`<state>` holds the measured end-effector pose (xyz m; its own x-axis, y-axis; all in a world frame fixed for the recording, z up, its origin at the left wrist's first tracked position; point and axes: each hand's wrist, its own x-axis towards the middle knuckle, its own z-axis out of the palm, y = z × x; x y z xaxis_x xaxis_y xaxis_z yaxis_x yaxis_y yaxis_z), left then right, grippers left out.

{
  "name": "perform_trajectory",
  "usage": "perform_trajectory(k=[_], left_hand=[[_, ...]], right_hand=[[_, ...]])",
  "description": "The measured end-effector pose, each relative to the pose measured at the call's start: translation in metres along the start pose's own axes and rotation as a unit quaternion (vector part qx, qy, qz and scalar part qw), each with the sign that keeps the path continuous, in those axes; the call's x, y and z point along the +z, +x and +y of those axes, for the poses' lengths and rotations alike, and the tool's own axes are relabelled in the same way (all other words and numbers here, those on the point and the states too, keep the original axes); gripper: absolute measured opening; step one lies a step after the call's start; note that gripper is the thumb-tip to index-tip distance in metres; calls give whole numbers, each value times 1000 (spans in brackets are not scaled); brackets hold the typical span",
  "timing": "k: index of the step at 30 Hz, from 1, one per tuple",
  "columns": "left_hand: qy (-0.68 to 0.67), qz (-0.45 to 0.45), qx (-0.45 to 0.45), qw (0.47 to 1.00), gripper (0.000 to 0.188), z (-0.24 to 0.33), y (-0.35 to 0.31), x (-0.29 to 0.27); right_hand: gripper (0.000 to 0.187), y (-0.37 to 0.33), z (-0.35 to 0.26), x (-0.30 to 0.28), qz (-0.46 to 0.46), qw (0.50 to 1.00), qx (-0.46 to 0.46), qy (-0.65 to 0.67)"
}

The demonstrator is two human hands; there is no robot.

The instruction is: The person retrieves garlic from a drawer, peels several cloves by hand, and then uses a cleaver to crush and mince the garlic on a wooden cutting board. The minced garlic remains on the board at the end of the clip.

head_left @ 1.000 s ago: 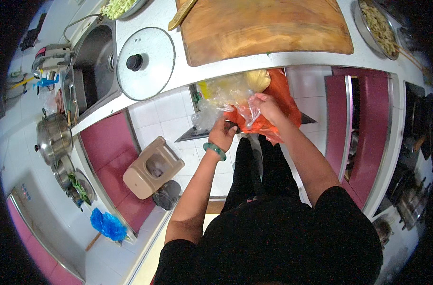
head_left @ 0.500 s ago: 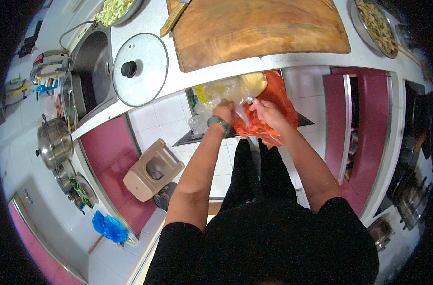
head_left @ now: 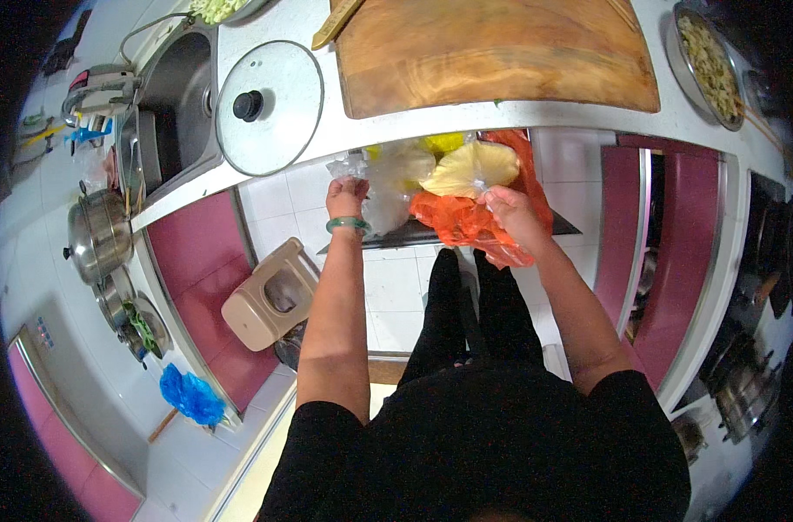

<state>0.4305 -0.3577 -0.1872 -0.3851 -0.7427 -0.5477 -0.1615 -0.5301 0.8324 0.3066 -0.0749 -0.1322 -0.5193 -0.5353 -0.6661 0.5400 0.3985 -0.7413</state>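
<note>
Below the counter edge, a pulled-out drawer (head_left: 414,235) is full of plastic bags. My right hand (head_left: 511,214) is closed, pinching the gathered neck of a clear bag with pale yellow contents (head_left: 470,170). A crumpled orange-red plastic bag (head_left: 475,226) lies under and around that hand. Over the drawer's left side is my left hand (head_left: 348,197), a green bangle (head_left: 348,224) at its wrist. Its fingers are curled against a crumpled clear plastic bag (head_left: 388,198) and appear to grip it; the fingertips are partly hidden. Something bright yellow (head_left: 443,142) shows at the drawer's back.
On the white counter lie a large wooden board (head_left: 492,61), a glass lid (head_left: 270,109) and a knife handle (head_left: 336,24). A bowl of chopped food (head_left: 709,70) stands far right. The sink (head_left: 181,96) is at left. A beige bin (head_left: 270,296) stands on the floor.
My left hand has moved left, away from my right hand, toward the drawer's left side. The yellow-filled bag now shows more fully, with its neck in my right hand.
</note>
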Motion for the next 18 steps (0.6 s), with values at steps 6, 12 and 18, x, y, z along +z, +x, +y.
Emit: perform_trajectory(k=[6,12,18], left_hand=[[58,-95,49,993,6,-1,-29,23],[293,-147,43,944,17,-16,-19,3],[452,-135,212,856,40,35,-88,34]], right_hand=[[22,-14,-2,-13,-18,997,-65,-43],[24,-55,-32,-22,-12,991,-83,-106],[22,-118,-84,-30,-53,984,-127,-115]])
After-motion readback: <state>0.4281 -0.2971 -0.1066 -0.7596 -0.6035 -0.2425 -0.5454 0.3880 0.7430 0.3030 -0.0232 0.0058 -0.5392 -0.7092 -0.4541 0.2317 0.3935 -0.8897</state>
